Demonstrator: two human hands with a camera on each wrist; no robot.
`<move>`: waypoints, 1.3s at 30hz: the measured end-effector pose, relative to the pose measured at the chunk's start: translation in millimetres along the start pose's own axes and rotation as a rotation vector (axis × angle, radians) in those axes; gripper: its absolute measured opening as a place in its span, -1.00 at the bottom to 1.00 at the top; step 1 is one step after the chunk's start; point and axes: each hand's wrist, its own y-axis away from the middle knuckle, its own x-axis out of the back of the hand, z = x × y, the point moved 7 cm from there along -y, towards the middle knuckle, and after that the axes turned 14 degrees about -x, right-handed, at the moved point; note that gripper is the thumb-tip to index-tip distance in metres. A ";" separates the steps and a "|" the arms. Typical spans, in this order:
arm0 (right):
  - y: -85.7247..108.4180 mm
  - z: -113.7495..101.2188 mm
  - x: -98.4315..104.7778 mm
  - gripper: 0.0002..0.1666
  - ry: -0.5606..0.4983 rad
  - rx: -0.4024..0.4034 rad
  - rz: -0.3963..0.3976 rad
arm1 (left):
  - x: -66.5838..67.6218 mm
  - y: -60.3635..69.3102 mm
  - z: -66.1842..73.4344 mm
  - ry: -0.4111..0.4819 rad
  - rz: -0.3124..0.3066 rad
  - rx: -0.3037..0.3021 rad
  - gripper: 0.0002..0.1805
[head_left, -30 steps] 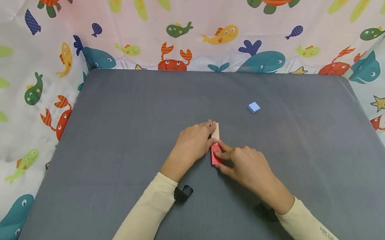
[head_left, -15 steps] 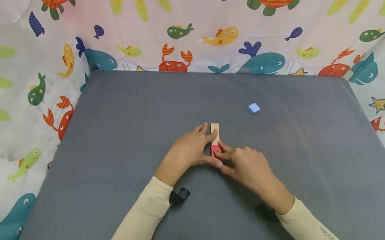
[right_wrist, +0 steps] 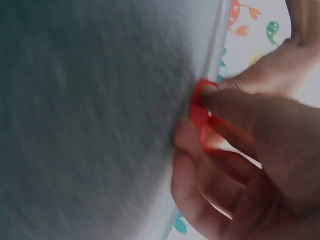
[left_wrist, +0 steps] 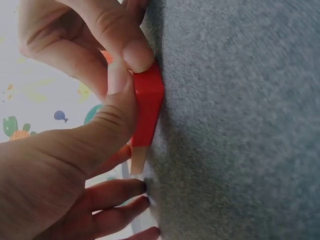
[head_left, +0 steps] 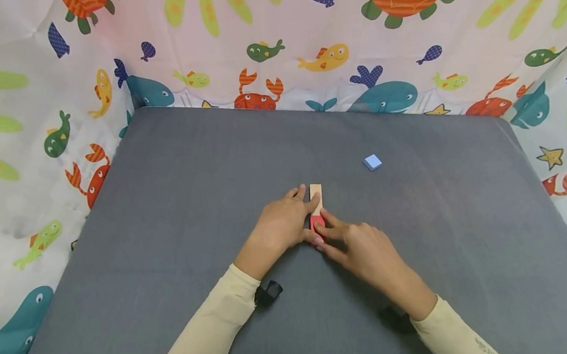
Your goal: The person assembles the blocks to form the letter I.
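A red block point(head_left: 316, 220) and a plain wooden block point(head_left: 315, 189) lie end to end on the grey table, the wooden one farther away. My left hand point(head_left: 280, 224) holds the pair from the left: its thumb is at the red block's near end, and its index fingertip rests on the wooden block. From the right, my right hand point(head_left: 367, 248) pinches the red block between thumb and fingers. In the left wrist view, both thumbs meet at the near end of the red block point(left_wrist: 148, 107). Fingers hide part of the red block point(right_wrist: 199, 114) in the right wrist view.
A small light blue block point(head_left: 372, 162) lies apart, beyond the hands to the right. The grey table point(head_left: 200, 168) ends at a curtain point(head_left: 289, 22) printed with sea animals, at the back and both sides. Black straps point(head_left: 269, 293) sit at the wrists.
My left thumb has slid from near the join of the two blocks to the red block's near end. The left index finger has drawn back along the wooden block. My right hand keeps its pinch.
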 end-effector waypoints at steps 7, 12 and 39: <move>-21.6 34.7 36.7 -0.51 -0.117 0.016 -0.011 | 0.6 -2.1 3.1 -0.016 -0.032 0.053 0.14; -57.7 88.1 77.8 -0.55 -0.039 -0.114 0.254 | -0.4 -3.3 3.1 -0.044 -0.065 0.092 0.15; -119.1 66.8 44.4 -0.56 -0.022 -0.059 0.090 | 3.9 -3.0 10.0 -0.122 -0.058 0.095 0.17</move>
